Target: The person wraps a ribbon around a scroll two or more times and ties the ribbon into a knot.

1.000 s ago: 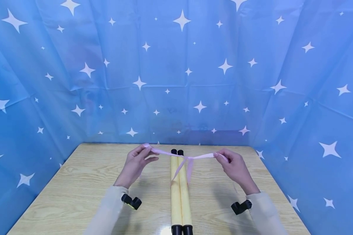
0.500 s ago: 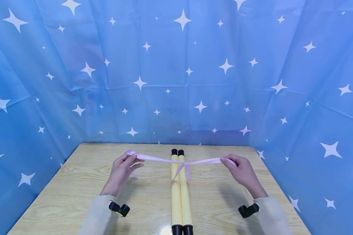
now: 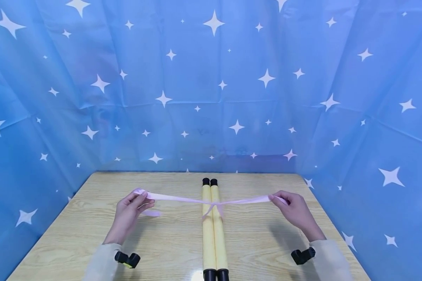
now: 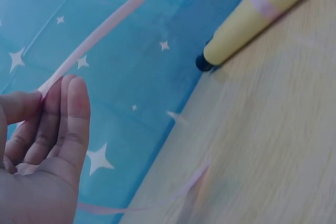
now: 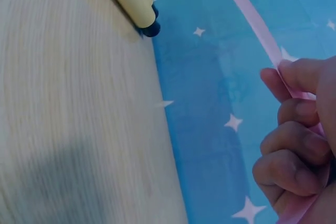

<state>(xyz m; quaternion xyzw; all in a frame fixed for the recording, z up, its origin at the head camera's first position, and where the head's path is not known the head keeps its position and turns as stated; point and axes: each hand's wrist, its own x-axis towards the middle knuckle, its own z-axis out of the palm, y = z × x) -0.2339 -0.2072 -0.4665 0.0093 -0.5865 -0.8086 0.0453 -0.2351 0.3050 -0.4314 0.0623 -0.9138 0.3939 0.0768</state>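
Note:
Two pale yellow rolls with black end caps, like scrolls [image 3: 209, 244], lie side by side on the table. A pink ribbon [image 3: 179, 198] goes round them and crosses on top, its two sides stretched outward nearly level. At the left, my left hand [image 3: 126, 216] pinches one side between thumb and fingers; a loose tail hangs below it. In the left wrist view, the other fingers of that hand are extended. My right hand [image 3: 297, 212] pinches the opposite side, and the right wrist view shows its remaining fingers curled, with ribbon [image 5: 254, 19] running through the palm.
The light wood-grain table [image 3: 74, 234] ends at a blue curtain [image 3: 193, 78] with white stars, which stands behind and at both sides. Small black wrist cameras [image 3: 127, 259] sit on the pale sleeves [image 3: 100, 263].
Both hands have moved apart and toward the near side, the left farther than the right. The ribbon's stretched sides have lengthened and its crossing has come down closer to the rolls.

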